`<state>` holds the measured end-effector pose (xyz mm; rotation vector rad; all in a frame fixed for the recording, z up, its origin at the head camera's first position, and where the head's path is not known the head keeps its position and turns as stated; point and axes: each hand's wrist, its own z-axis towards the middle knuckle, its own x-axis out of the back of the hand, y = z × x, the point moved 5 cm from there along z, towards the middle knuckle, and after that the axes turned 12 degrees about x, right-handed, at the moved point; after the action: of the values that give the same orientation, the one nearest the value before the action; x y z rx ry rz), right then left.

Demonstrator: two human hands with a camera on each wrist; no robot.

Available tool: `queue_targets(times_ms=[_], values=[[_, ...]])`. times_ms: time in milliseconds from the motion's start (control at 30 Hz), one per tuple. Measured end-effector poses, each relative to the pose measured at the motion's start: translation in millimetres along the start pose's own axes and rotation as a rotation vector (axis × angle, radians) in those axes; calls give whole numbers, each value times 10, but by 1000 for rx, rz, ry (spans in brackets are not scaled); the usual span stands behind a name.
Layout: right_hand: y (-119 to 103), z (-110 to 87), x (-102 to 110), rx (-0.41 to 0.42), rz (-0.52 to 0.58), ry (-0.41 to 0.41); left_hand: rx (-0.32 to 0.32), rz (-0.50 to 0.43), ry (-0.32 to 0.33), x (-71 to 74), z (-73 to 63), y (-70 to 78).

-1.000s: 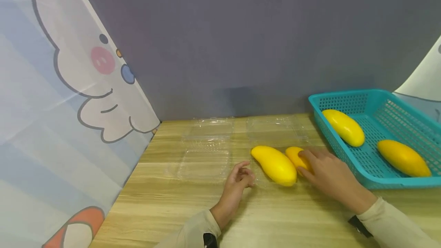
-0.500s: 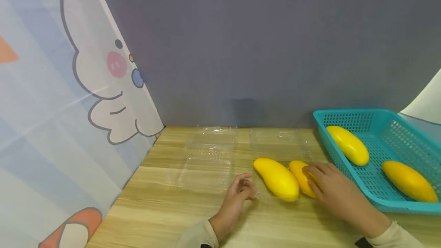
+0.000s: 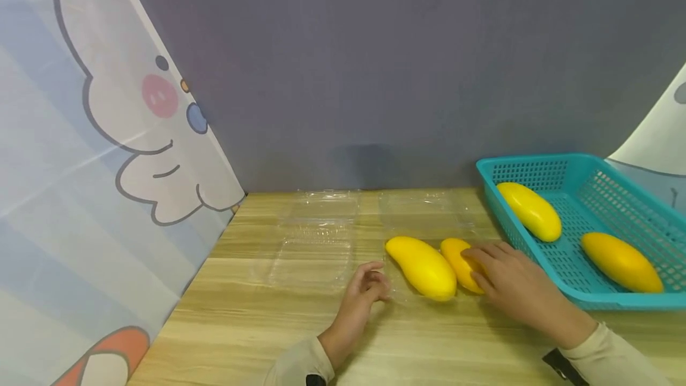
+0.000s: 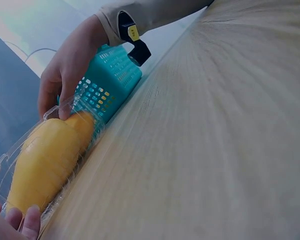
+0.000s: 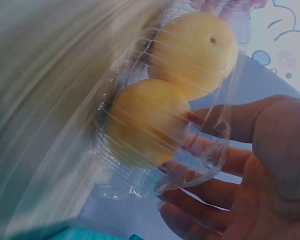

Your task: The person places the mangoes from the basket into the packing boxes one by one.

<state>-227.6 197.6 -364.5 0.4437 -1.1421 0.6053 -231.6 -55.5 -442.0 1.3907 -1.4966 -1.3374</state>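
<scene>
Two yellow mangoes lie side by side in a clear plastic clamshell box (image 5: pixel 222 150) on the wooden table. The left mango (image 3: pixel 423 268) is fully visible from above. My right hand (image 3: pixel 517 282) holds the right mango (image 3: pixel 460 264) from its right side and partly covers it. In the right wrist view, the thumb and fingers reach over the box's rim toward that mango (image 5: pixel 147 122). At the opposite side of the box, my left hand (image 3: pixel 356 308) has curled fingers holding the edge; its fingertips (image 4: pixel 31 222) show beside the left mango in the left wrist view.
A teal basket (image 3: pixel 579 299) with two more mangoes, one at its left (image 3: pixel 530 212) and one at its right (image 3: pixel 621 262), stands right of the box. Another clear box (image 3: pixel 311 261) sits open to the left. A grey panel (image 3: pixel 364 76) rises behind the table (image 3: pixel 225 326).
The head view tilts and shifts slightly. Both hands stay about where they were relative to the box, and the two mangoes in it keep their places.
</scene>
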Motion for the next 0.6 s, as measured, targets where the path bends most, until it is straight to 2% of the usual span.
queue_targets(times_ms=[267, 433, 600], values=[[-4, -21, 39, 3, -3, 2, -10, 17, 16, -12, 13, 17], [-13, -30, 30, 12, -15, -29, -13, 30, 13, -13, 16, 20], [-21, -36, 24, 28, -30, -11, -8, 33, 19, -6, 6, 1]])
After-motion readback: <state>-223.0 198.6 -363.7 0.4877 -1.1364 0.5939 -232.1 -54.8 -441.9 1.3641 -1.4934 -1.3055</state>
